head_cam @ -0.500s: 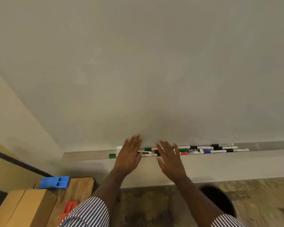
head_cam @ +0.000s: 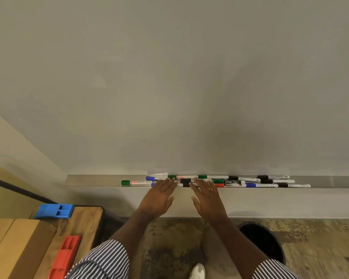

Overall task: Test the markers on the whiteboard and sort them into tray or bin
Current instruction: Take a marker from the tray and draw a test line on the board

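Nothing is being sorted yet: the round black bin [head_cam: 264,241] on the near floor is waiting at right, its contents unseen. Both flat hands, the left hand [head_cam: 157,198] and right hand [head_cam: 209,199], are being stretched forward, fingers straight, nothing held. Beyond, the capped white markers [head_cam: 240,181] are lying untested along the grey metal tray [head_cam: 89,180] under the unmarked whiteboard [head_cam: 169,87].

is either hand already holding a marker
No: the left hand and right hand both reach with straight fingers over the markers lying on the ledge, gripping none.
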`<state>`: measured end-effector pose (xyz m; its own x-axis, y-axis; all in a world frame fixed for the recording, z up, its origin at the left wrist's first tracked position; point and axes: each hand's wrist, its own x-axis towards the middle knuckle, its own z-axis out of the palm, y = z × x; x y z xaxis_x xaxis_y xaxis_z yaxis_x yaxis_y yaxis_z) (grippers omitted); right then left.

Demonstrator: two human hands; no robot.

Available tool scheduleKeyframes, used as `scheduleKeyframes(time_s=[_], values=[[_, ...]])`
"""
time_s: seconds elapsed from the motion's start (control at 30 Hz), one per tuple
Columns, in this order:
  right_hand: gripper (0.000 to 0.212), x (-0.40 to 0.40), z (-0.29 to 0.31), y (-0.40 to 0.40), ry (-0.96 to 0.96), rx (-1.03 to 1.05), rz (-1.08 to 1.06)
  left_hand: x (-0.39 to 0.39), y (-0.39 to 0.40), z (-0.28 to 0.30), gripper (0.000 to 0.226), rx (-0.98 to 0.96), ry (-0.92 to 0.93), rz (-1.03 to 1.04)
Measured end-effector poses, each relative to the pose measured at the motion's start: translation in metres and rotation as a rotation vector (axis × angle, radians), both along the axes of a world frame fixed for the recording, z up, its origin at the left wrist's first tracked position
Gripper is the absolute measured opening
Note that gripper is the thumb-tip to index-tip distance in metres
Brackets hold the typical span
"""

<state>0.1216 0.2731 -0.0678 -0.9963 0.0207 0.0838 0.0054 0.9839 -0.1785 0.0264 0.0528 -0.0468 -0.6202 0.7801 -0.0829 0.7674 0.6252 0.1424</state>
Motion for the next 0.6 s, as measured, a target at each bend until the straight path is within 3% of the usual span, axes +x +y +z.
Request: scheduleKeyframes(time_s=[0.33, 0.6], values=[[0.053, 0.001, -0.017, 0.038, 0.054, -0.008, -0.063, 0.023, 0.069, -0.009, 0.058, -0.078, -0.005, 0.048], [0.049, -0.010, -0.021, 0.048, 0.064, 0.045, -0.047, 0.017, 0.079, -0.023, 0.061, -0.145, -0.022, 0.066]])
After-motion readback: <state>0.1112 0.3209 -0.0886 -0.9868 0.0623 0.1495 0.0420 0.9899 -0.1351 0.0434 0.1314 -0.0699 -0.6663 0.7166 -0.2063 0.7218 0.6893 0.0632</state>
